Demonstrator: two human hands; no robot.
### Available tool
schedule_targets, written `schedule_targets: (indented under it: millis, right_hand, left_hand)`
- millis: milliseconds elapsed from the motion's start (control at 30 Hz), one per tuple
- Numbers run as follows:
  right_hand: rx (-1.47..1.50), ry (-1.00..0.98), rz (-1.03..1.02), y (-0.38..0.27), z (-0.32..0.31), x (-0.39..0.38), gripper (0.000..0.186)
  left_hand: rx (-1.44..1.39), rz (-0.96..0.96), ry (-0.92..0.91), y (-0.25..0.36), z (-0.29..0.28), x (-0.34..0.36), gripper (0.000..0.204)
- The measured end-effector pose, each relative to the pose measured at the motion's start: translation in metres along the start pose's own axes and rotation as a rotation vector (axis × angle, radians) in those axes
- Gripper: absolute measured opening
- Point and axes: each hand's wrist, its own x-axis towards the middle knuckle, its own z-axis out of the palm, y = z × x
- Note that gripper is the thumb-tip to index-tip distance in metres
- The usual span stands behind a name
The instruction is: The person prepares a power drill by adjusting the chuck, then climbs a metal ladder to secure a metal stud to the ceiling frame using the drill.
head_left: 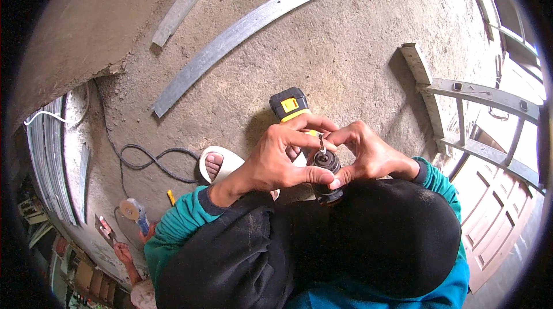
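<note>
Around drill (319, 153), metal strips (253, 21), cable (150, 162).

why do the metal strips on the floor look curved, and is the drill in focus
Head view: fisheye bends the straight metal strips toward the rim; corners go black. The drill chuck between left hand and right hand is sharp; daylight is soft, glare washes the upper right.

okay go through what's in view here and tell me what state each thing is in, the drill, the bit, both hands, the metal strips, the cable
Drill: held chuck-up between both hands.
Drill bit: upright in the chuck, pinched by fingertips.
Left hand: gripping the chuck.
Right hand: fingers on the bit and chuck.
Metal strips: lying flat on the concrete floor.
Black cable: loose, looped on the floor.
</note>
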Motion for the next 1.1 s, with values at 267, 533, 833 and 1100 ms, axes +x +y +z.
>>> schedule_targets:
  millis: [267,533,833,1100]
  right_hand:
    - [0.305,0.136,0.05,0.002,0.002,0.007,0.045]
    - [0.013,0.159,-0.263,0.085,-0.005,-0.021,0.036]
    - [-0.233,0.249,-0.176,0.131,0.023,0.055,0.042]
    - [-0.809,0.6,-0.556,0.057,0.0,0.053,0.03]
  left_hand:
    - [-0.134,0.03,0.151,-0.006,0.004,0.001,0.042]
    - [-0.295,0.066,0.323,-0.019,0.016,0.021,0.036]
    - [-0.349,-0.163,0.482,-0.007,0.007,0.025,0.05]
    - [-0.426,-0.133,0.537,-0.03,-0.066,-0.021,0.055]
